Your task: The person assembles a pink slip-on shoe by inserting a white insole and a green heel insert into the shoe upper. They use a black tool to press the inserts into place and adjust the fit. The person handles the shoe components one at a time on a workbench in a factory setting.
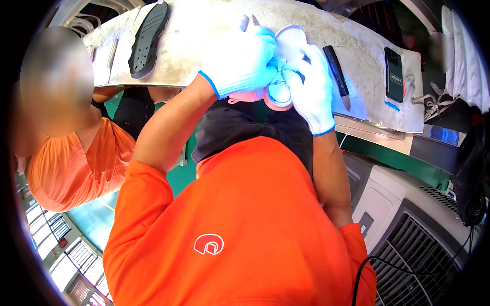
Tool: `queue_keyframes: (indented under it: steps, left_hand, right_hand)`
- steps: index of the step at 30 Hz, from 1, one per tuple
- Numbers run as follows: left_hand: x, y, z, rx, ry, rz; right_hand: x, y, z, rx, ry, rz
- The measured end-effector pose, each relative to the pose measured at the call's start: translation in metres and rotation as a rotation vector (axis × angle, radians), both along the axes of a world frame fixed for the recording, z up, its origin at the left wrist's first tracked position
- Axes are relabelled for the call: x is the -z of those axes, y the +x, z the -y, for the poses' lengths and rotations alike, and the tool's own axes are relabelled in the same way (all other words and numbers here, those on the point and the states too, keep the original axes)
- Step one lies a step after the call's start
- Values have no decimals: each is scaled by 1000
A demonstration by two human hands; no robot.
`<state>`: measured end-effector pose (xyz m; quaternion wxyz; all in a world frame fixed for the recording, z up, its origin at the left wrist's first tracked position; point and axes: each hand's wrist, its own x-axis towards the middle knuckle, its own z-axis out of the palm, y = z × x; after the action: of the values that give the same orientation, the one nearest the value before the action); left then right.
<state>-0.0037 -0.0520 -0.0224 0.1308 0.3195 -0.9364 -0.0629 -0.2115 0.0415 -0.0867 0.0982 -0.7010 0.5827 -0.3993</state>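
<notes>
Both my hands wear white knit gloves with blue cuffs and meet over a pink and white shoe (278, 98) at the table's near edge. My left hand (245, 64) is closed at the shoe's left side, its fingertips pressed in near the opening. A thin brownish tip (255, 20) shows beyond its knuckles; what it belongs to is hidden. My right hand (312, 92) grips the shoe from the right, fingers bent toward the left fingertips. Strong glare hides exactly what the fingertips pinch. Just right of my right hand lies a knife (335, 69) with a black handle.
A black shoe sole (149, 41) and a slim metal tool (113, 53) lie on the worn table (194, 20) at left. At right are a dark phone (393, 74) and pale laces (436, 106). A person in orange (76, 163) sits left; a grey vented machine (413, 219) stands right.
</notes>
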Motion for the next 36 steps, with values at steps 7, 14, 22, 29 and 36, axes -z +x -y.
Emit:
queue_keyframes:
  steps: [7, 14, 22, 29, 36]
  left_hand:
    - [-11, -3, -2, 9, -1, 43]
    - [-8, -4, -4, 6, -16, 11]
    - [-8, -4, -6, 35, -46, -13]
    - [-9, -5, -7, 57, -95, 35]
    - [-5, -4, -4, 110, -139, -21]
  right_hand:
    - [-16, -2, 4, -38, 83, -65]
    - [-16, -5, 10, -92, 29, -136]
    - [-19, -5, 12, -108, 93, -105]
    - [-9, 0, 12, -113, 62, 76]
    - [-12, -8, 8, -107, -37, 20]
